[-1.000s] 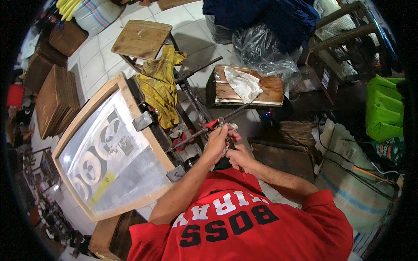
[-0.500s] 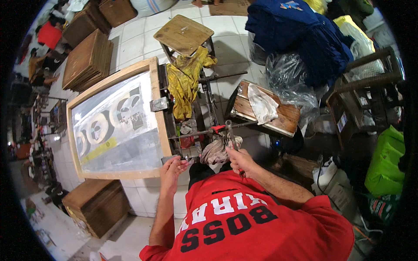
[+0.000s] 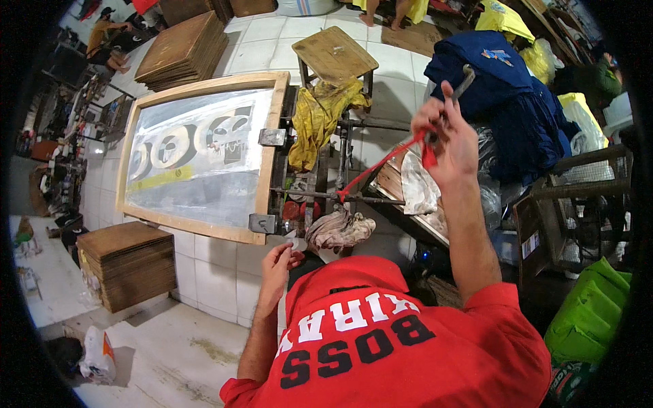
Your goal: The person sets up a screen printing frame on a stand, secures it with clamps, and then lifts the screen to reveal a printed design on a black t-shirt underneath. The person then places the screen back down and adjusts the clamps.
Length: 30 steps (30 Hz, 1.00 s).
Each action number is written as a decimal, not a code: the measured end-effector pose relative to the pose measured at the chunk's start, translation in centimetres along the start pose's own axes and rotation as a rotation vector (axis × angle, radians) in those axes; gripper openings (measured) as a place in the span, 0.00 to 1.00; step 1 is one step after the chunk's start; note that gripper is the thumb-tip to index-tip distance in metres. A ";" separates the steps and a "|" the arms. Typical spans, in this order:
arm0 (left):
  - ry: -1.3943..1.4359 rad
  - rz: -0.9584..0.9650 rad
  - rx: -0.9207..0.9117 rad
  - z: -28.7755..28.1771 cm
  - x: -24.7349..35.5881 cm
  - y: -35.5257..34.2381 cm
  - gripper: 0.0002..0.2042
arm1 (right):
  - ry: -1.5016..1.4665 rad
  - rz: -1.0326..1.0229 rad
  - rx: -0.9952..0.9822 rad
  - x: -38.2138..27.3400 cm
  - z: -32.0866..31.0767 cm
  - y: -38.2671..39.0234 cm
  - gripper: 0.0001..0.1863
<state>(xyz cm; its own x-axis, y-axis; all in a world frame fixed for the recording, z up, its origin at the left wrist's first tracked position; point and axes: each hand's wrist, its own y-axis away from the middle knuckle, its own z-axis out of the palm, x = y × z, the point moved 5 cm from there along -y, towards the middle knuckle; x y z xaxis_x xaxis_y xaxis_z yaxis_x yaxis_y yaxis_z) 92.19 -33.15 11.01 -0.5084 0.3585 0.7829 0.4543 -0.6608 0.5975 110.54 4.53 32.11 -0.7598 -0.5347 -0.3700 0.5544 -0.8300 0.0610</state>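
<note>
My right hand (image 3: pixel 445 139) is raised at the right and wrapped around a metal wrench (image 3: pixel 466 83), its ring-like end sticking up past the fingers. A red cord (image 3: pixel 381 166) runs taut from this hand down to the metal bar frame (image 3: pixel 306 193). Near the lower corner of a wooden-framed printing screen (image 3: pixel 197 156), my left hand (image 3: pixel 277 265) pinches something small and pale that I cannot make out. Metal clamps (image 3: pixel 262 223) grip the screen's right edge. A dirty rag (image 3: pixel 340 230) hangs on the bars just right of my left hand.
A yellow cloth (image 3: pixel 316 122) drapes over the bars, before a wooden stool (image 3: pixel 337 53). A wooden box top (image 3: pixel 389 182) with a white rag (image 3: pixel 418 187) lies under my right arm. Stacked brown boards (image 3: pixel 129 262) stand left; dark blue fabric (image 3: pixel 486 75) is heaped right.
My right hand has risen up and to the right with the wrench, stretching the red cord. My left hand has come a little away from the lower clamp. The whole view has shifted.
</note>
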 end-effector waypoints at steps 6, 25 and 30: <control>0.016 0.060 0.136 -2.0 0.0 1.9 0.16 | 0.145 -0.263 0.553 -0.7 -12.7 -11.4 0.11; 0.021 -0.096 0.417 -18.1 -8.4 5.8 0.17 | 0.648 0.347 0.936 10.9 -33.1 -7.0 0.43; 0.010 -0.171 0.476 -26.7 -11.1 7.1 0.16 | 0.758 0.007 0.841 10.3 -27.3 -4.4 0.35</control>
<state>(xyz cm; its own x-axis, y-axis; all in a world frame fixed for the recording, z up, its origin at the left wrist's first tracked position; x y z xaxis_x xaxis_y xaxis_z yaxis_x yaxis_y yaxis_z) 81.57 -59.42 1.98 -0.6109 0.4272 0.6666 0.6456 -0.2186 0.7317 109.54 7.00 2.74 -0.1975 -0.5430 -0.8162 -0.0635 -0.8237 0.5634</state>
